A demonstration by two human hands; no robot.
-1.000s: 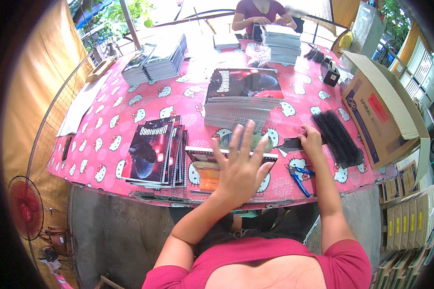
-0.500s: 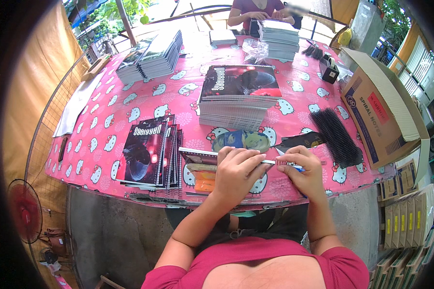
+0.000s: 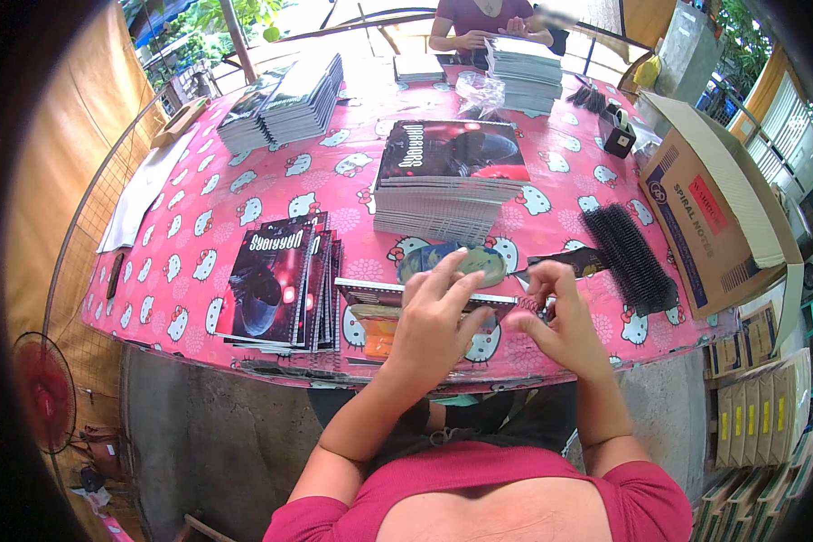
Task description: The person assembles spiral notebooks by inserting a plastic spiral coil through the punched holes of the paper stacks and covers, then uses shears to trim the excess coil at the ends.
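A spiral notebook with a dark cover [image 3: 370, 291] stands on its long edge at the table's near side, its bound edge up. My left hand [image 3: 434, 316] is over its middle, fingers spread and holding nothing. A reddish coil end [image 3: 527, 305] sticks out at the notebook's right end. Beside that end my right hand [image 3: 565, 316] has its fingers curled round; a small dark thing shows between them, too hidden to name. Orange and tan material [image 3: 381, 339] sits below the notebook. Just beyond lies a blue-green patterned dish [image 3: 452, 265].
Finished-looking notebooks [image 3: 266, 289] lie stacked at left, and a taller stack [image 3: 452, 163] stands in the middle. Black spiral coils [image 3: 630, 257], a tape dispenser [image 3: 617, 131] and an open carton [image 3: 718, 212] are at right. Across the table a person sits behind a paper stack [image 3: 524, 77].
My left hand's fingers have lifted and spread away from the notebook's edge. My right hand has shifted slightly up and off the coil end; the blue item by it no longer shows.
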